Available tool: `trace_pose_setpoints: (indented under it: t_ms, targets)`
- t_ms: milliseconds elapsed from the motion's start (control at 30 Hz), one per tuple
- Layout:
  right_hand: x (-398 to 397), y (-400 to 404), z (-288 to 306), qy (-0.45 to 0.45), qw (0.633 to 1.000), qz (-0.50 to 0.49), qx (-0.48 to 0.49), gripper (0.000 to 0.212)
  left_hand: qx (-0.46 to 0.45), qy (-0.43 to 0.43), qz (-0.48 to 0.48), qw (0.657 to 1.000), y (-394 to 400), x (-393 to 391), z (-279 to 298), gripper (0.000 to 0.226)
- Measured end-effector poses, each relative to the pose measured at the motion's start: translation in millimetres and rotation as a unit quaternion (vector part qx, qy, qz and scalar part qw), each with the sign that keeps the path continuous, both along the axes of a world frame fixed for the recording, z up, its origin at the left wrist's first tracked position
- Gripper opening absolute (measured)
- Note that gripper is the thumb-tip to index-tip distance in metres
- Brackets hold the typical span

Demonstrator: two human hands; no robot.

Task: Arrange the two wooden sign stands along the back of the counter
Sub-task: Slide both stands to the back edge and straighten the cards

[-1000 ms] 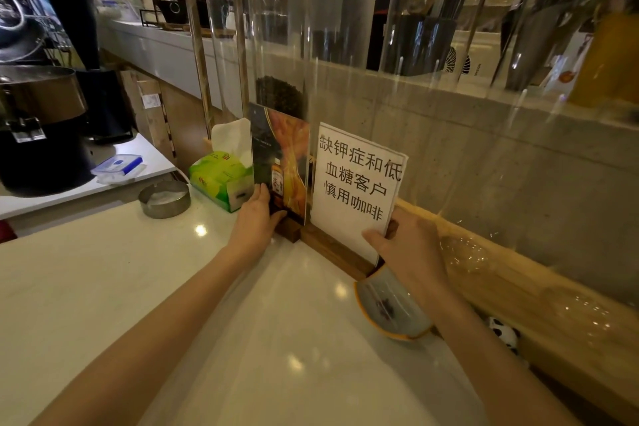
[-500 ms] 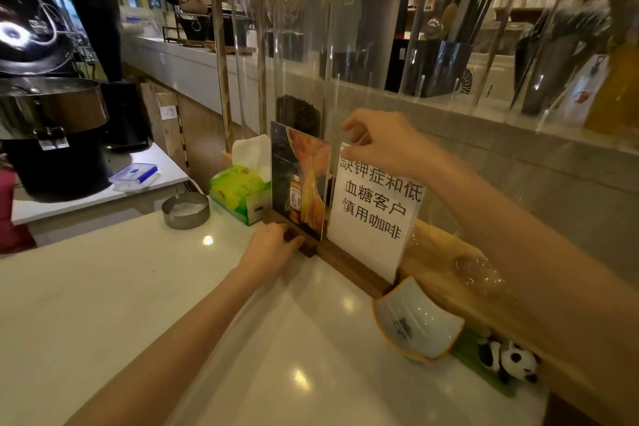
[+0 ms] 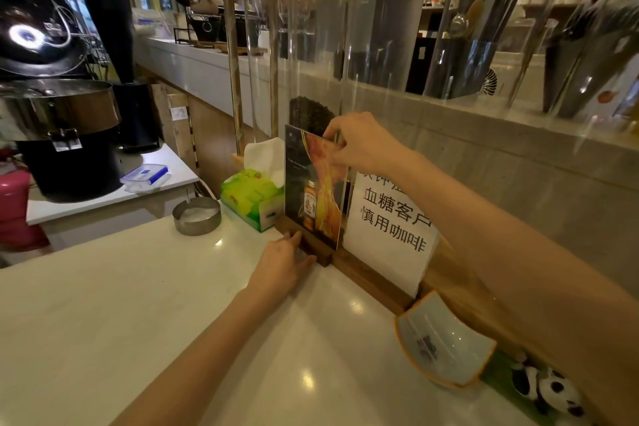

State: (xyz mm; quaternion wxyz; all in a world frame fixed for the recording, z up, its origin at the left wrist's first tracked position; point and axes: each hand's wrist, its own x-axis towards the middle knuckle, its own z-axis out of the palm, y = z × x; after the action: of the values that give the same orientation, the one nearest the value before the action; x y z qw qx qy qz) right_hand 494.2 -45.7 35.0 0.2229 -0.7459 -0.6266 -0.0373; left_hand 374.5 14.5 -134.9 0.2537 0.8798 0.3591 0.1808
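Two wooden sign stands sit side by side at the back of the white counter (image 3: pixel 103 315). The left stand (image 3: pixel 311 190) holds a dark poster with an orange bottle picture. The right stand (image 3: pixel 390 218) holds a white sheet with black characters, its top hidden by my forearm. My left hand (image 3: pixel 281 268) rests against the wooden base of the poster stand, fingers on its front edge. My right hand (image 3: pixel 359 143) pinches the top right corner of the poster panel.
A green tissue box (image 3: pixel 250 195) stands just left of the poster stand, a metal ashtray (image 3: pixel 197 216) beyond it. A tilted white dish with an orange rim (image 3: pixel 446 346) and a panda figure (image 3: pixel 549 391) lie right. A wooden ledge and clear tubes rise behind.
My right hand moved from the top of the white sign leftward to the top corner of the poster panel. My left hand stayed at the poster stand's base.
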Motion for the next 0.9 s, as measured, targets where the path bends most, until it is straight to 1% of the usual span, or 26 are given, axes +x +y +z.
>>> trace_pose_setpoints:
  t_ms: [133,267,400,567,667,767,900]
  targets:
    - [-0.2,0.4,-1.1,-0.01,1.0,0.0,0.011,0.026,0.017,-0.012,-0.006,1.0,1.2,0.5,-2.5,0.041]
    - [1.5,2.9,-1.3,-0.016,1.0,-0.012,0.008,0.023,0.005,-0.012,-0.002,1.0,0.2,3.0,-1.9,0.042]
    - [3.1,5.5,-2.2,-0.016,0.999,-0.03,0.004,0.025,-0.01,-0.014,0.006,1.0,-1.0,5.6,0.6,0.051]
    - [3.2,3.5,-2.5,0.001,0.999,-0.035,0.01,0.024,-0.008,-0.008,-0.003,1.0,0.2,10.7,1.8,0.04]
    - [2.2,3.9,-2.6,0.004,0.999,-0.045,0.001,0.028,-0.016,-0.014,0.002,1.0,0.1,13.3,1.6,0.041]
    - [3.1,3.3,0.2,0.013,0.999,-0.053,0.0,0.026,-0.013,-0.015,0.002,1.0,1.1,15.4,0.5,0.041]
    - [4.0,4.2,-0.3,0.014,0.998,-0.064,0.001,0.03,-0.007,-0.014,-0.002,1.0,-0.8,18.0,-0.4,0.038]
